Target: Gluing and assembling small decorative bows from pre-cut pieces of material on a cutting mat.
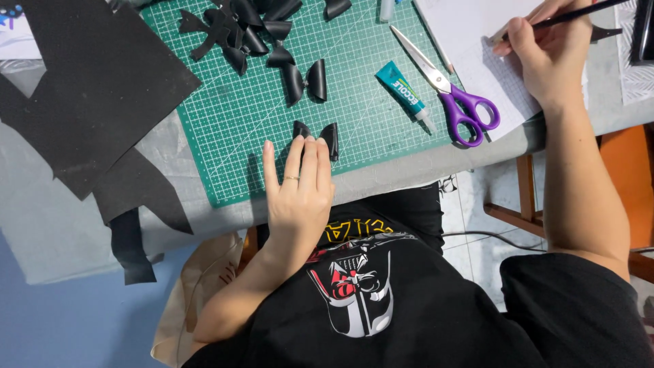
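Note:
My left hand (300, 187) lies flat on the near edge of a green cutting mat (238, 123), fingers together. The fingertips press on a small black paper bow (328, 136). My right hand (545, 51) is at the upper right and holds a black pencil (579, 12) over a white sheet of paper (477, 27). A second black bow (305, 80) lies further up the mat. At the mat's far edge sits a heap of several curled black paper pieces (238, 31).
Purple-handled scissors (449, 88) and a teal glue tube (405, 94) lie between my hands. Large black paper sheets (88, 88) cover the grey table (61, 232) at left. A wooden chair frame (524, 197) and an orange seat (627, 170) stand below right.

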